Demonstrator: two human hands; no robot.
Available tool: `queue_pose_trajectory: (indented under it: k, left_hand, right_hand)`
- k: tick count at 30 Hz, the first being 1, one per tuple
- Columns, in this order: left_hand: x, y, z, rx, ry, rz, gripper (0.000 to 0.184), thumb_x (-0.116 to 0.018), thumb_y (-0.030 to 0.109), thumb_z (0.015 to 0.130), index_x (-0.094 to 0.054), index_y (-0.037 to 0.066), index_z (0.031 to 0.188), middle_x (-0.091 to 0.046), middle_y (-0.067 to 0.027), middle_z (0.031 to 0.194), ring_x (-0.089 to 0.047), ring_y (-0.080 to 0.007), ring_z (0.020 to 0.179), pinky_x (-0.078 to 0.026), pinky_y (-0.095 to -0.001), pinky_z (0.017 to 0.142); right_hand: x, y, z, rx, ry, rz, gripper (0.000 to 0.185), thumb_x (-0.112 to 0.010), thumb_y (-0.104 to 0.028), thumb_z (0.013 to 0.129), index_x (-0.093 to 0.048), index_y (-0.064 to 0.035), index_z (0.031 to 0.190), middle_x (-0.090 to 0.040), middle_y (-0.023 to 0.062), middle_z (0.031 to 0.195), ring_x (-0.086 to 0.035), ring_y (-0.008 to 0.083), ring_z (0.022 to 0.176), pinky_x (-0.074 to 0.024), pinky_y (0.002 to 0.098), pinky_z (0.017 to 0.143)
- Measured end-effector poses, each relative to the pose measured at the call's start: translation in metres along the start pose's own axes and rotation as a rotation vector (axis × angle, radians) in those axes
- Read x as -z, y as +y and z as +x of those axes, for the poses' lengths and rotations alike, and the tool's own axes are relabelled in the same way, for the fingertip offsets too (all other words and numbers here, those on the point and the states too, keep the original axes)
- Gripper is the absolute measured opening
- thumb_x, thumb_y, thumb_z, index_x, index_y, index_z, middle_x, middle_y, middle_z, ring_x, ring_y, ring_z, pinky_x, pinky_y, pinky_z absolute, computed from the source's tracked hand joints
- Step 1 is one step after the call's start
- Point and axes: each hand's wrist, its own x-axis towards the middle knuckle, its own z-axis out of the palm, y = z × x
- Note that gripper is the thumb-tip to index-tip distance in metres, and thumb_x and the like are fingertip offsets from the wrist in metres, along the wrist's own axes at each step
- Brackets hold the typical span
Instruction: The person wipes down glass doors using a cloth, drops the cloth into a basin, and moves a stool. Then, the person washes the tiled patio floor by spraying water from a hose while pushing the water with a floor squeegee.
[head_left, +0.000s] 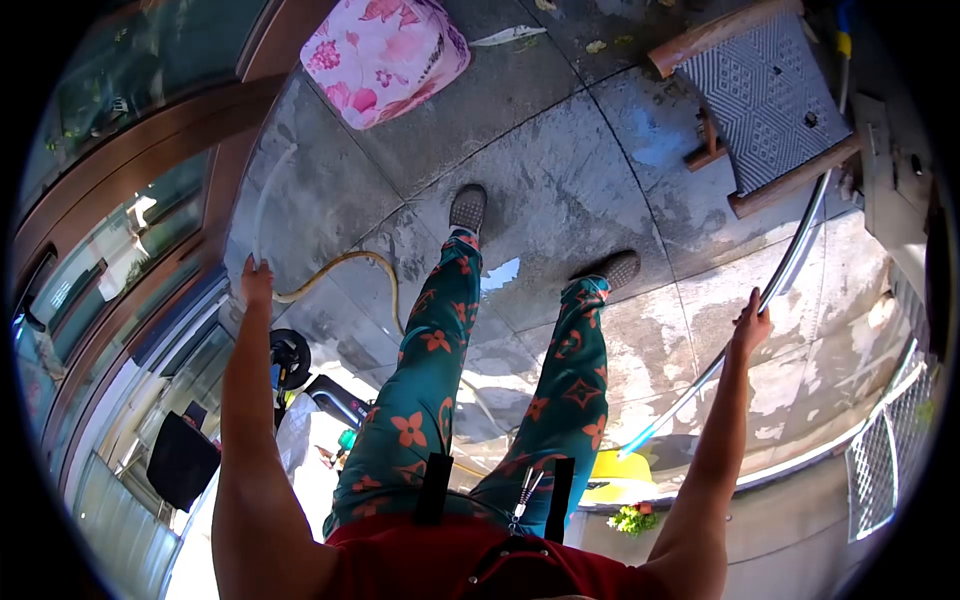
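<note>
My left hand (257,281) is closed around a hose (345,258) at the left. Its pale end rises from my fist toward the upper left, and the yellowish length curves across the paving to behind my leg. At the right, my right hand (752,322) has its fingers wrapped round a long pole (797,240). That pole runs from beside the woven stool at the upper right down to a light blue end near a yellow object (620,476). My two shoes stand apart on the wet grey tiles between the hands.
A pink floral cushioned seat (385,55) is at the top. The woven stool (765,105) stands upper right. Wood-framed glass doors (130,150) line the left. A black wheel (290,358), a small plant (632,519) and a white lattice (888,460) are lower down.
</note>
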Motion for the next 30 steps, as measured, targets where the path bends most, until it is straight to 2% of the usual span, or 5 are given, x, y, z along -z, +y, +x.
queue_pose_trajectory:
  k: [6, 14, 20, 25, 30]
  left_hand:
    - [0.014, -0.027, 0.036, -0.067, -0.116, 0.041, 0.043, -0.059, 0.018, 0.09, -0.053, 0.007, 0.132, -0.06, -0.0031, 0.07, -0.055, -0.0116, 0.059, -0.045, -0.0286, 0.054]
    - [0.018, -0.059, 0.065, -0.146, -0.128, 0.141, 0.044, -0.058, 0.021, 0.09, -0.053, 0.008, 0.132, -0.068, -0.0127, 0.098, -0.065, -0.0235, 0.083, -0.049, -0.036, 0.072]
    - [0.038, -0.014, 0.047, 0.065, -0.337, 0.025, 0.045, -0.055, 0.024, 0.091, -0.052, 0.01, 0.134, -0.063, -0.0173, 0.12, -0.06, -0.0336, 0.108, -0.046, -0.0404, 0.09]
    - [0.061, -0.035, 0.056, -0.054, -0.247, 0.119, 0.045, -0.055, 0.024, 0.091, -0.052, 0.013, 0.134, -0.062, -0.0154, 0.122, -0.06, -0.0342, 0.11, -0.047, -0.042, 0.09]
    - [0.101, -0.042, 0.048, -0.109, -0.148, 0.22, 0.046, -0.056, 0.026, 0.089, -0.053, 0.016, 0.134, -0.061, -0.0149, 0.124, -0.059, -0.035, 0.112, -0.047, -0.0433, 0.091]
  right_hand:
    - [0.062, -0.006, -0.056, 0.132, 0.325, -0.828, 0.05, -0.058, -0.058, 0.086, -0.06, -0.0075, 0.082, -0.061, 0.016, 0.07, -0.057, 0.0382, 0.062, -0.0396, 0.05, 0.056]
    - [0.066, 0.024, -0.224, 0.021, 0.242, -0.611, 0.049, -0.065, -0.049, 0.086, -0.062, 0.0008, 0.085, -0.059, 0.02, 0.068, -0.052, 0.0371, 0.06, -0.0394, 0.0482, 0.058]
    - [0.056, 0.001, -0.344, -0.442, -0.023, 0.189, 0.035, -0.066, -0.038, 0.09, -0.043, -0.0168, 0.073, -0.037, -0.0059, 0.052, -0.035, 0.0048, 0.039, -0.0273, 0.0222, 0.035]
    - [0.081, 0.002, -0.458, -0.554, 0.127, 0.209, 0.04, -0.067, -0.043, 0.088, -0.049, -0.01, 0.074, -0.04, -0.0026, 0.054, -0.037, 0.0073, 0.04, -0.0282, 0.0244, 0.036]
    - [0.145, 0.013, -0.578, -0.37, 0.164, -0.748, 0.066, -0.044, -0.054, 0.095, -0.063, 0.0089, 0.087, -0.063, 0.0295, 0.08, -0.057, 0.0484, 0.076, -0.0433, 0.0544, 0.069]
